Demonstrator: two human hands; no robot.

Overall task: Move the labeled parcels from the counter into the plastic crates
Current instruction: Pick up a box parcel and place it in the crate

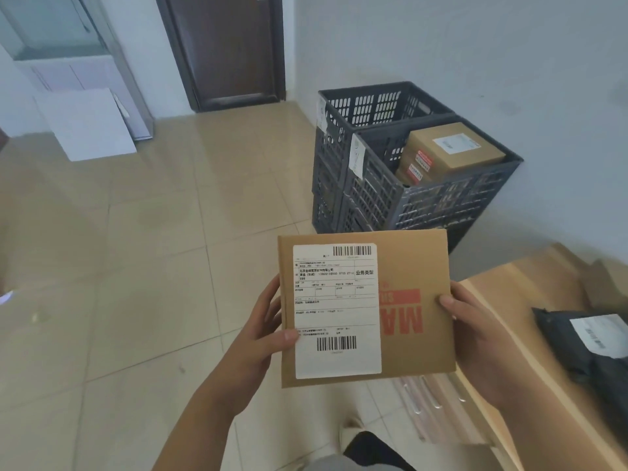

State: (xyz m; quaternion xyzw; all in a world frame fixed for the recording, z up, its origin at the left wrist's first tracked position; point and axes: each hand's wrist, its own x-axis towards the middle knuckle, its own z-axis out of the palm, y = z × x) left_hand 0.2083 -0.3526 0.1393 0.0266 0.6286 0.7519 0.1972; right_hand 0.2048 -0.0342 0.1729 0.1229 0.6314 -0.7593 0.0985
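Observation:
I hold a flat brown cardboard parcel point(407, 266) with a large white shipping label and red print, face up over the floor. My left hand point(263, 329) grips its left edge, thumb on the label. My right hand point(470, 329) grips its right edge, thumb on top. Two dark grey plastic crate stacks stand against the wall ahead: the far crate point(373, 96) looks empty, the near crate point(441, 195) holds a brown labeled box point(448, 147). A black labeled mailer bag point(584, 338) lies on the wooden counter point(530, 290) at my right.
Beige tiled floor point(153, 232) stretches to the left and ahead. A dark wooden door point(224, 45) is at the back. White boards point(88, 124) lean near a glass-fronted cabinet at the far left. The counter's drawer front is below my right hand.

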